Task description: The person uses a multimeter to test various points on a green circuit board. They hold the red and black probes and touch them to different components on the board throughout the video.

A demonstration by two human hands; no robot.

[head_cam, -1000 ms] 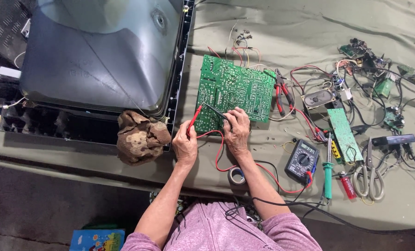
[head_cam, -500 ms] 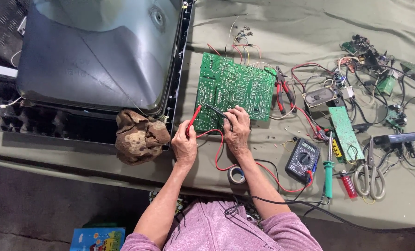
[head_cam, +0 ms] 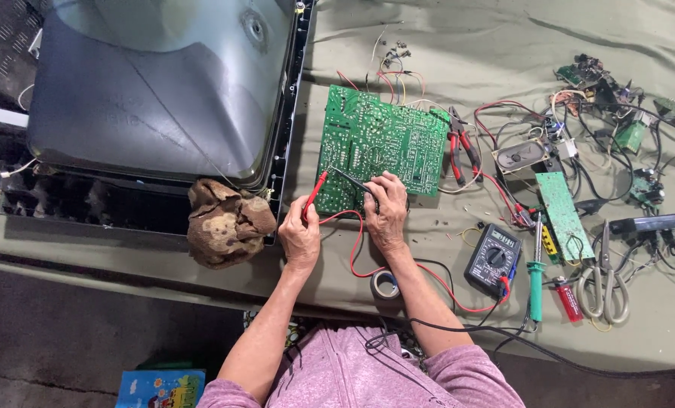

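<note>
A large green circuit board [head_cam: 383,140] lies solder side up on the cloth-covered table. My left hand [head_cam: 299,236] holds a red test probe [head_cam: 315,192] with its tip at the board's lower left edge. A black test probe [head_cam: 350,180] is gripped in my right hand [head_cam: 386,210], its tip resting on the board's lower part. Red and black leads run from the probes to a dark multimeter [head_cam: 493,258] on the right.
A tube television [head_cam: 156,98] lies face down at the left, a crumpled brown rag [head_cam: 228,223] beside it. Tape roll [head_cam: 385,284], red pliers [head_cam: 462,147], green soldering iron [head_cam: 535,276], scissors [head_cam: 603,276], a narrow green board [head_cam: 562,215] and loose parts crowd the right.
</note>
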